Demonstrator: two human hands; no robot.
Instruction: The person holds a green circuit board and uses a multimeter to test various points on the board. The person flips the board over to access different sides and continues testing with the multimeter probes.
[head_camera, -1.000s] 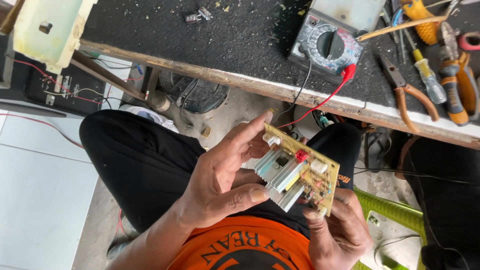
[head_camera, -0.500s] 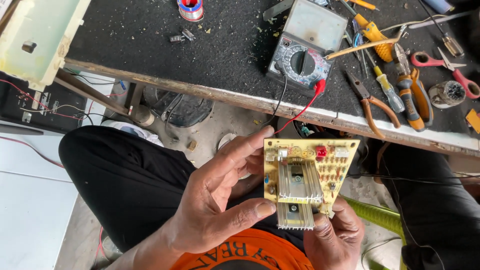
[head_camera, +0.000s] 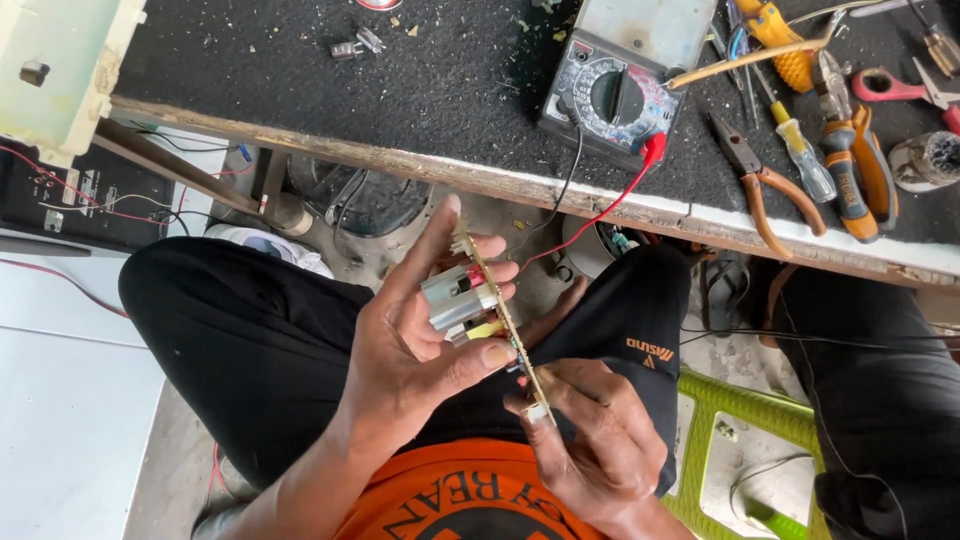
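Observation:
I hold a small yellow circuit board (head_camera: 497, 310) edge-on over my lap, so mostly its thin side shows. A silver finned heat sink (head_camera: 452, 296) and a red part stick out from its left face. My left hand (head_camera: 410, 350) wraps the board from the left, with the thumb pressed on its lower half and the fingers stretched up along it. My right hand (head_camera: 590, 440) pinches the board's bottom corner from below.
A workbench with a black top (head_camera: 400, 90) lies ahead, bearing an analog multimeter (head_camera: 615, 95) with red and black leads hanging down, pliers (head_camera: 755, 180), screwdrivers (head_camera: 840, 170) and scissors (head_camera: 905, 85). A pale plastic housing (head_camera: 55, 65) sits far left. A green stool (head_camera: 730, 440) stands right.
The board has been turned from facing me flat to edge-on. My left hand rotated with it; my right hand stayed at its bottom corner.

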